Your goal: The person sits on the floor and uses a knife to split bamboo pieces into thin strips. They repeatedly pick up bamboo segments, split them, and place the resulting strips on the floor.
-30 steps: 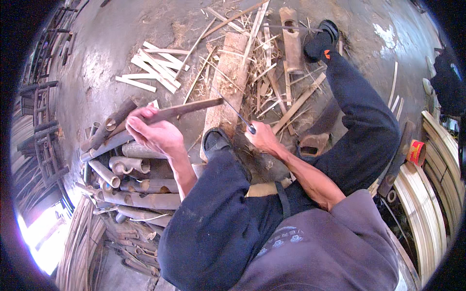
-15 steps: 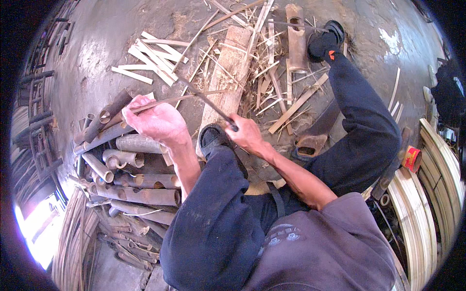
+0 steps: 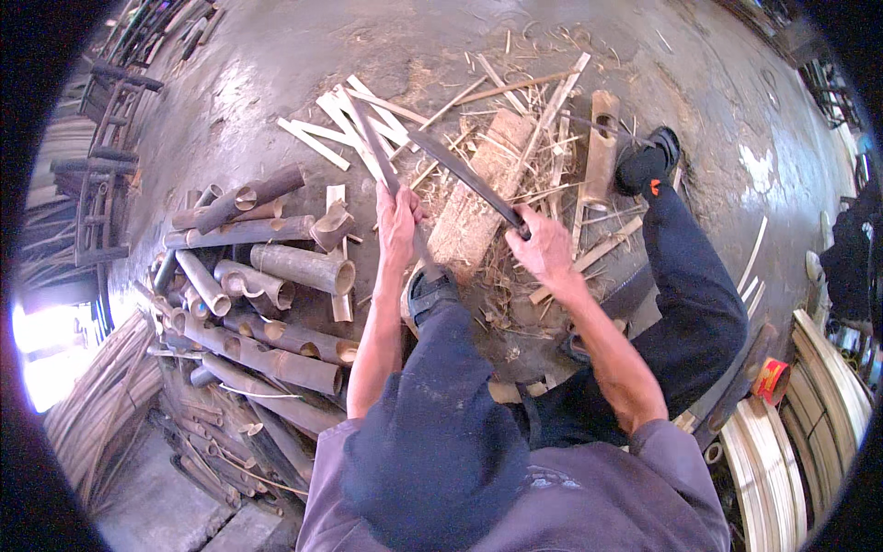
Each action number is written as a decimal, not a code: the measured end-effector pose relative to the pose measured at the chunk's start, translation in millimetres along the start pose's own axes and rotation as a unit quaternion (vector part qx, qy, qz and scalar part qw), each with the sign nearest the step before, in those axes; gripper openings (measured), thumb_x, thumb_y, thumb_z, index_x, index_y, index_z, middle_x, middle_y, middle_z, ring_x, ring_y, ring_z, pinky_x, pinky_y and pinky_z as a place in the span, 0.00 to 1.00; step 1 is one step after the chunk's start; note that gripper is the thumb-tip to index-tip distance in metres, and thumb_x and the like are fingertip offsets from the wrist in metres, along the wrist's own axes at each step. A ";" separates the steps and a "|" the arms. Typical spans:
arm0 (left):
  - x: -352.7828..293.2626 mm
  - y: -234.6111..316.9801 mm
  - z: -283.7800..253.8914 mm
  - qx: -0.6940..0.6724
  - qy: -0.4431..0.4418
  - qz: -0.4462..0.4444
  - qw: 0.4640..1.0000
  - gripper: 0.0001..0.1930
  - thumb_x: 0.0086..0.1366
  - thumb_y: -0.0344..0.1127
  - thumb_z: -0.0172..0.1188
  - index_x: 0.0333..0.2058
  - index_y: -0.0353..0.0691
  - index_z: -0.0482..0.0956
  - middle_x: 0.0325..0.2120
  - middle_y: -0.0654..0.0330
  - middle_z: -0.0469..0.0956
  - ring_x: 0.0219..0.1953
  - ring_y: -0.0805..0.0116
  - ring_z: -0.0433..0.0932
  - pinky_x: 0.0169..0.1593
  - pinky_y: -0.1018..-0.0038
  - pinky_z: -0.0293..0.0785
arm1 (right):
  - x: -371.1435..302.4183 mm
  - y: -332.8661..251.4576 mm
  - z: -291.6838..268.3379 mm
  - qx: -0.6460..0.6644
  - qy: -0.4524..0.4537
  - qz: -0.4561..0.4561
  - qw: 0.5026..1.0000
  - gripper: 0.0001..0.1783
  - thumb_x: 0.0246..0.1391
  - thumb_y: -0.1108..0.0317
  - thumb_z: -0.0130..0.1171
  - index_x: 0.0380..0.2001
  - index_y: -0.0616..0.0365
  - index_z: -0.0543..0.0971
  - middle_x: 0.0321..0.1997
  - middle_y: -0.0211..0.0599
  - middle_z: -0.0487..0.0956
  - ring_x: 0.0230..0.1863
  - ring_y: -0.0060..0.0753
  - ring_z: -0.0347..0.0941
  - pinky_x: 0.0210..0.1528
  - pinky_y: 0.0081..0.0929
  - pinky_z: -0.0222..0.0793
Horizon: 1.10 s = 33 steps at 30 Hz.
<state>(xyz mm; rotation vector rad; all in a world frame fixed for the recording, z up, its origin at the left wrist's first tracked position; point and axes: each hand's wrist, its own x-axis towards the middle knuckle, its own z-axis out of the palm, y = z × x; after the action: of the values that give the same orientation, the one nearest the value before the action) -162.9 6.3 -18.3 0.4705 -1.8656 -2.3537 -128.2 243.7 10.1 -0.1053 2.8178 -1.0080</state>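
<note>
My left hand [image 3: 398, 219] is closed around a long dark bamboo strip [image 3: 372, 138], which slants up and to the left and runs down past my wrist toward my shoe. In my closed right hand [image 3: 544, 247] is a knife [image 3: 464, 173] with a long dark blade pointing up and left. The blade's tip is close to the bamboo strip; whether they touch I cannot tell. Beneath the knife lies a worn wooden plank [image 3: 467, 225] strewn with shavings, between my feet. Past the strip's upper end, pale split bamboo strips [image 3: 317, 143] lie on the floor.
Cut bamboo tubes [image 3: 303, 268] are piled at my left. One more bamboo tube [image 3: 602, 152] with a hole lies near my far shoe [image 3: 648, 161]. Bundles of pale bamboo slats [image 3: 759, 460] and a red container [image 3: 771, 380] stand at my right.
My left hand has moved right, away from the tube pile, turning the strip from nearly level to steeply slanted. The knife is still in my right hand. The view has shifted.
</note>
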 end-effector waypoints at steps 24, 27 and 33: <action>-133.7 90.7 -20.7 0.221 -0.103 -0.179 0.953 0.22 0.62 0.31 0.49 0.57 0.39 0.69 0.19 0.69 0.67 0.17 0.81 0.63 0.21 0.79 0.64 | 14.6 -46.7 -7.7 -0.110 -0.057 -0.306 0.944 0.08 0.44 0.65 0.57 0.29 0.51 0.72 0.22 0.38 0.77 0.27 0.46 0.78 0.27 0.43 0.73; -144.1 98.0 -20.6 0.221 -0.102 -0.166 0.956 0.24 0.61 0.30 0.48 0.58 0.40 0.68 0.21 0.67 0.71 0.18 0.79 0.65 0.22 0.77 0.66 | 26.4 -42.4 -13.1 -0.133 -0.018 -0.312 0.940 0.08 0.44 0.65 0.57 0.28 0.52 0.71 0.23 0.35 0.77 0.28 0.47 0.78 0.27 0.43 0.73; -198.5 61.5 -86.7 0.232 -0.180 -0.076 0.953 0.23 0.68 0.38 0.48 0.59 0.33 0.66 0.23 0.65 0.74 0.27 0.78 0.72 0.35 0.78 0.69 | 80.5 42.8 -66.9 -0.139 0.070 0.024 0.987 0.16 0.52 0.55 0.52 0.35 0.53 0.82 0.29 0.45 0.82 0.29 0.47 0.79 0.34 0.41 0.75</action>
<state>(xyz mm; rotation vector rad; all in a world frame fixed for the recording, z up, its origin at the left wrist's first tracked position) 44.4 -36.4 58.6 0.2343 -2.6609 -2.1928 -219.2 309.3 24.8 0.0046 3.0574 -0.6291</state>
